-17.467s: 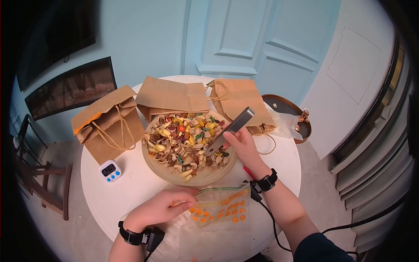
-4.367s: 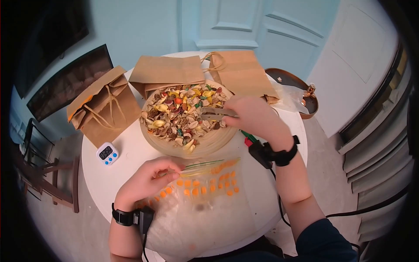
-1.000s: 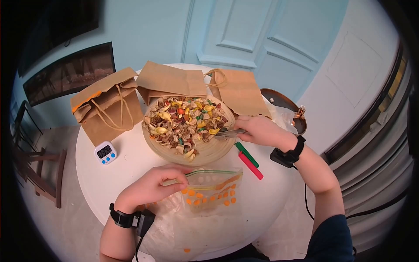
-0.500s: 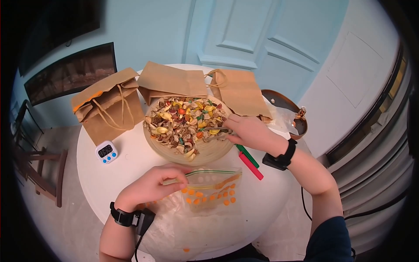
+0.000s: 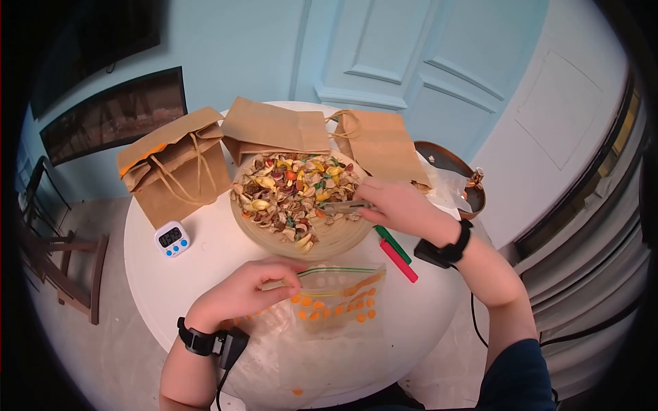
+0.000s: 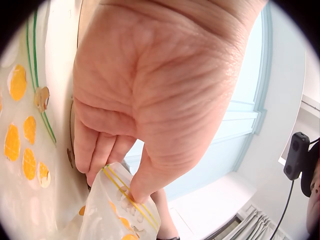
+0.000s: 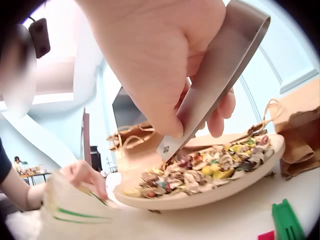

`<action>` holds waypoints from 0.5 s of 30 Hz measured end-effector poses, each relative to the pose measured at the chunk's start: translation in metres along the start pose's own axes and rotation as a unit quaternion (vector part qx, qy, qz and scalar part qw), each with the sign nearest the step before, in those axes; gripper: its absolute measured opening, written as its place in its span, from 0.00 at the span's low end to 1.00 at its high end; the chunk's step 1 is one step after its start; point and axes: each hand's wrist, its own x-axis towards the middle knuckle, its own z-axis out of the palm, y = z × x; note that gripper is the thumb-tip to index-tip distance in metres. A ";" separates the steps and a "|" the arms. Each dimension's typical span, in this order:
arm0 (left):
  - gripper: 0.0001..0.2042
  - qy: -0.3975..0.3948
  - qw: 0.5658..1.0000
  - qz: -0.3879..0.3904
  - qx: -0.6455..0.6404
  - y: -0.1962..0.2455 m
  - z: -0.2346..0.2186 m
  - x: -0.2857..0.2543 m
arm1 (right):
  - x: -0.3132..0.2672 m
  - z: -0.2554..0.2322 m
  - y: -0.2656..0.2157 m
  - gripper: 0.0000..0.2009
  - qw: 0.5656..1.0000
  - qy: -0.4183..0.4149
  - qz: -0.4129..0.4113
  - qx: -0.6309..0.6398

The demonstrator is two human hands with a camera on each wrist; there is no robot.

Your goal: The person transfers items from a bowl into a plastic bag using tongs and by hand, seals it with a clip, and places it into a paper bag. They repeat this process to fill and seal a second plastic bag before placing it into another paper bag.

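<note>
My left hand pinches the rim of a clear zip bag with orange dots; in the left wrist view the thumb presses on the bag's yellow-striped edge. My right hand grips metal tweezers over the right part of a round wooden plate heaped with dried petals and cones. Up close in the right wrist view, the tweezers' tips point down at the petals; whether they hold a piece I cannot tell.
Three brown paper bags stand behind and beside the plate: left, middle, right. A white timer lies at the left. Green and red clips lie right of the plate. A brown tray is at the back right.
Since a second ago, the tweezers in my right hand have moved left, further over the petals. My left hand has kept its hold on the bag. Earlier, the tweezers were raised above the plate.
</note>
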 end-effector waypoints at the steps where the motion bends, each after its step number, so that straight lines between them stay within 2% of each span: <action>1: 0.05 0.001 1.000 -0.005 0.003 0.000 -0.001 0.000 | -0.007 -0.009 -0.006 0.09 0.999 0.014 -0.006 0.040; 2: 0.05 0.001 1.000 -0.009 0.006 0.000 -0.001 0.000 | -0.015 -0.020 -0.016 0.09 0.999 0.013 -0.007 0.040; 4: 0.05 0.002 1.000 -0.004 0.006 0.000 -0.001 0.000 | -0.033 -0.038 -0.035 0.10 0.988 -0.044 0.016 0.145; 5: 0.05 0.002 1.000 0.001 0.007 -0.001 -0.001 0.001 | -0.040 -0.040 -0.039 0.10 0.988 -0.045 0.018 0.145; 7: 0.05 0.001 1.000 0.004 0.007 -0.001 0.000 0.001 | -0.053 -0.040 -0.046 0.12 0.958 -0.155 0.055 0.236; 9: 0.05 0.002 1.000 0.005 0.009 0.000 -0.001 0.001 | -0.057 -0.033 -0.039 0.12 0.958 -0.144 0.024 0.248; 11: 0.05 0.003 1.000 -0.003 0.013 0.001 0.000 0.001 | -0.055 -0.025 -0.028 0.13 0.966 -0.041 0.045 0.253; 12: 0.05 0.003 1.000 -0.003 0.013 0.000 0.000 0.001 | -0.051 -0.022 -0.017 0.13 0.979 -0.016 0.036 0.198; 13: 0.05 0.006 1.000 0.001 0.008 -0.001 0.000 0.001 | -0.048 -0.016 -0.010 0.13 0.979 -0.016 0.036 0.198; 14: 0.05 0.009 1.000 0.004 0.004 -0.001 0.000 0.000 | -0.044 -0.011 -0.005 0.12 0.945 -0.010 0.117 0.307; 15: 0.05 0.010 1.000 0.005 0.007 0.000 -0.001 0.000 | -0.040 -0.004 0.000 0.12 0.891 -0.004 0.194 0.409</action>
